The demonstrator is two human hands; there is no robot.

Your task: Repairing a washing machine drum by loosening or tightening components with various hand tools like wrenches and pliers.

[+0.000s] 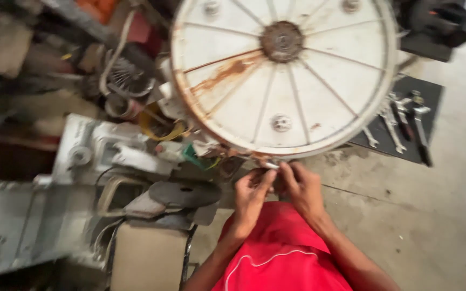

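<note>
Both hands pinch a small metal bit (271, 165) at the drum's (281, 75) six o'clock edge: left hand (252, 196), right hand (301, 188). Hold tight, turn slowly.

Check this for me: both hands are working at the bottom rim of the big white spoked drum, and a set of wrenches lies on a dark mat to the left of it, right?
Not quite. The wrenches on the dark mat lie to the right of the white spoked drum, not the left, as the head view shows. The left hand and right hand are indeed at its bottom rim.
</note>
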